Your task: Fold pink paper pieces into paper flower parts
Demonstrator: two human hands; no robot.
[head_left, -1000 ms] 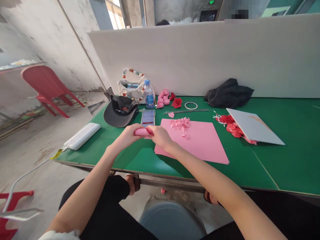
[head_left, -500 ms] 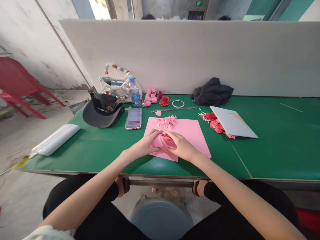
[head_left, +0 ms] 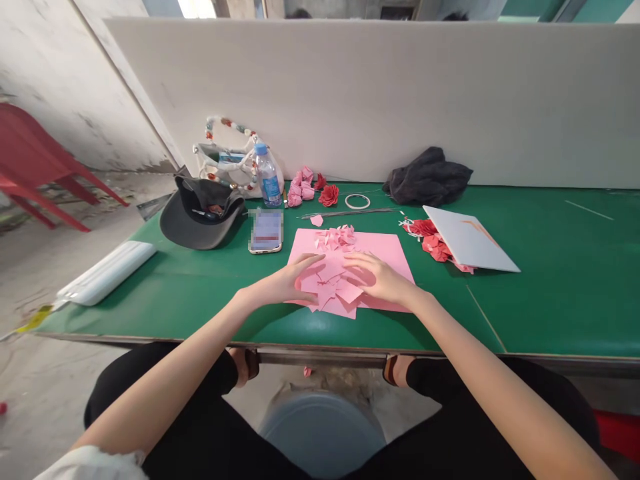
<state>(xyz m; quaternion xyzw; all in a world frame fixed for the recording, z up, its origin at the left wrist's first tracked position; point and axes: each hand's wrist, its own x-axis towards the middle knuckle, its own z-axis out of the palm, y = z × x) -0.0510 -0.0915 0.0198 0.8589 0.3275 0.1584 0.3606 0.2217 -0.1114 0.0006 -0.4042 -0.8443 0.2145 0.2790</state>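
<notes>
Folded pink paper pieces (head_left: 333, 285) lie in a loose pile on pink sheets (head_left: 387, 257) at the table's front. My left hand (head_left: 295, 279) is at the pile's left side, thumb and fingers spread apart. On the right side my right hand (head_left: 377, 277) curves round the pile, its fingers also apart. Neither hand grips a piece. Behind them, a cluster of small curled pink pieces (head_left: 336, 238) rests on the sheets' back part. A single pink petal (head_left: 317, 220) lies beyond, beside thin wires (head_left: 350, 213).
At the back left are a cap (head_left: 200, 217), phone (head_left: 267, 231), bottle (head_left: 269, 177) and beaded bag (head_left: 233, 160). Paper roses (head_left: 329, 195) and a white ring (head_left: 357, 201) lie behind the sheets. A black cloth (head_left: 427, 177) and white board (head_left: 467, 240) are to the right.
My hands have moved apart and opened. The pink pieces that were pressed together between them now lie spread on the sheets. The view has tilted slightly downward.
</notes>
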